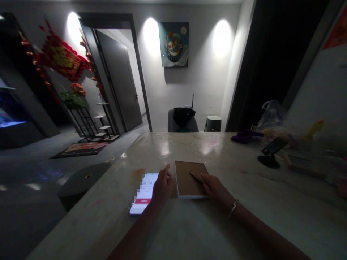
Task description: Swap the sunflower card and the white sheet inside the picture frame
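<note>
**Room beyond the stone counter**

Fig. A pale marble counter (162, 148) runs toward a grey chair (173, 122) draped with a black garment (184, 115), beside a squat grey cylinder (213, 123). A framed painting (173, 44) hangs above; a black round-based stand (268, 161) sits right.

1. Grey wall (200, 90) with three glowing lamps (222, 38) and a painting (173, 44).
2. Dark door (119, 79) standing in a doorway, left of the painting.
3. Red hanging (61, 59) above a black plant stand (84, 122).
4. Grey floor (32, 155) with a patterned mat (81, 148).
5. Chair (183, 121) and round stool (213, 123) beyond the pale stone counter (162, 148).
</note>
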`<state>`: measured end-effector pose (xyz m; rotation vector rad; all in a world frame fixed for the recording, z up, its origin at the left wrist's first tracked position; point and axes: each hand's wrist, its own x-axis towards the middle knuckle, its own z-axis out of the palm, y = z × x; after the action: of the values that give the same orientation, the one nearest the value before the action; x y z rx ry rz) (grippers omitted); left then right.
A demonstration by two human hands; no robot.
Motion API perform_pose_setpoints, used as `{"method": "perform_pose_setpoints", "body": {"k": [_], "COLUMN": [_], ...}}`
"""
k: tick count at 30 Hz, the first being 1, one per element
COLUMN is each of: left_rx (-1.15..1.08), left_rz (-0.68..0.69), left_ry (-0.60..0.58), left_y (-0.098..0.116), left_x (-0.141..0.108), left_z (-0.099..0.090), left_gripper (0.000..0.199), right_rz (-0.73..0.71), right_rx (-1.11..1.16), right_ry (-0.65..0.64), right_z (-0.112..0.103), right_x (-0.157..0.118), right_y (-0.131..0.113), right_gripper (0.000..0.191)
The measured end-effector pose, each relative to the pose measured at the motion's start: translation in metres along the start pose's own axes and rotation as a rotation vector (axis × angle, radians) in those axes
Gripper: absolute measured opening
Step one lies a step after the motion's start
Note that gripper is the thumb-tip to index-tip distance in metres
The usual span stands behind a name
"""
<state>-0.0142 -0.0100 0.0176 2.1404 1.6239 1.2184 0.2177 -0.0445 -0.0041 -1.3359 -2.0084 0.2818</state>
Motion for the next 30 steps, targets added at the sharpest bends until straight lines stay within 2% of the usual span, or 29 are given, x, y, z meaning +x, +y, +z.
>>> {"method": "perform_pose_setpoints", "body": {"k": [3,7,9,12,16,20,25,30], "left_rx": [-0.004,-0.008,-0.008,-0.022,-0.058,-0.018,0.058,0.085], "left_rz": [-0.001,0.017,0.034,0.010,-0.030,-0.006,-0.025,-0.034], "left_ry": [-0.002,-0.088,-0.122,-0.162,-0.224,-0.255,-0.280,-0.290], "left_y": [-0.004,-0.006,-0.005,-0.003,-0.001,-0.002,-0.002,-0.002], "left_x": [0.000,-0.002,-0.003,-0.004,-0.006,-0.006,-0.006,-0.007], "left_z": [0.003,0.008,0.009,0.009,0.008,0.007,0.007,0.007], "left_gripper": [0.039,0.038,0.039,0.039,0.038,0.038,0.040,0.039], "right_rz": [0.140,0.263,0.269,0.222,0.156,0.180,0.204,0.290], "right_rx": [0.143,0.402,0.478,0.517,0.494,0.651,0.847,0.696], "right_ry": [0.074,0.104,0.113,0.049,-0.034,-0.088,-0.204,-0.197], "right_z": [-0.002,-0.006,-0.007,-0.004,0.006,0.012,0.000,-0.017], "right_x": [0.003,0.005,0.004,0.001,-0.005,-0.010,-0.003,0.006], "right_y": [-0.002,-0.013,-0.018,-0.019,-0.010,-0.002,-0.008,-0.003], "right_gripper": [0.041,0.042,0.041,0.037,0.040,0.046,0.038,0.030]}}
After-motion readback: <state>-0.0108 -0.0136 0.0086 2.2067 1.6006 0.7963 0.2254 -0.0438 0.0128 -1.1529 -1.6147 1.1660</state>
